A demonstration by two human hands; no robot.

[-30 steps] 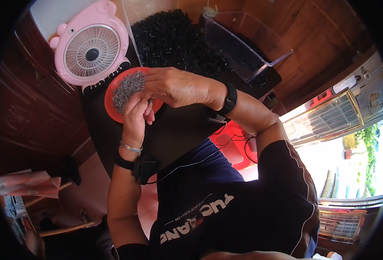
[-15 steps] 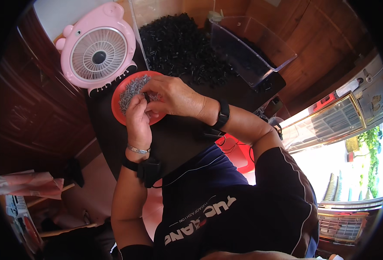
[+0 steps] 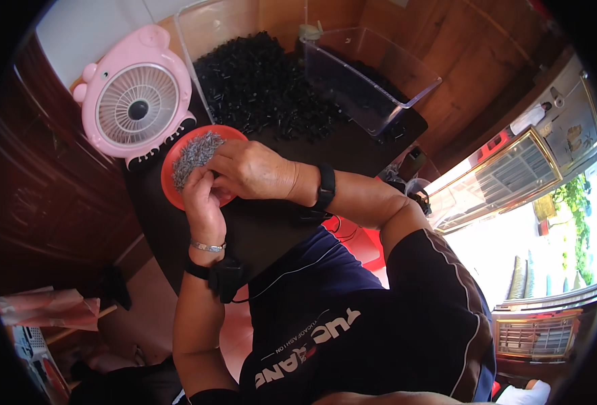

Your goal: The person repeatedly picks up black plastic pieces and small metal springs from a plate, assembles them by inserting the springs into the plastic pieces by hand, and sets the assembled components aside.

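A red round bowl (image 3: 168, 185) on the dark table holds a heap of small grey metal pieces (image 3: 194, 156), probably screws. Both hands meet over its near right side. My left hand (image 3: 204, 208) is closed, its thumb and fingers bent together at the fingertips. From the right, my right hand (image 3: 252, 172) reaches in with its fingers curled down against the left fingertips. Whatever is pinched between them is hidden behind the fingers.
Beyond the bowl lies a big pile of short black tubular pieces (image 3: 258, 84). A clear plastic bin (image 3: 352, 101) stands tilted at its right. A pink animal-shaped fan (image 3: 138, 108) sits left of the bowl, on the dark table (image 3: 157, 226).
The view has shifted a little, so the table's things sit farther left. A small dark piece showed between the fingers before; now the fingers cover that spot. Both hands stay together over the bowl.
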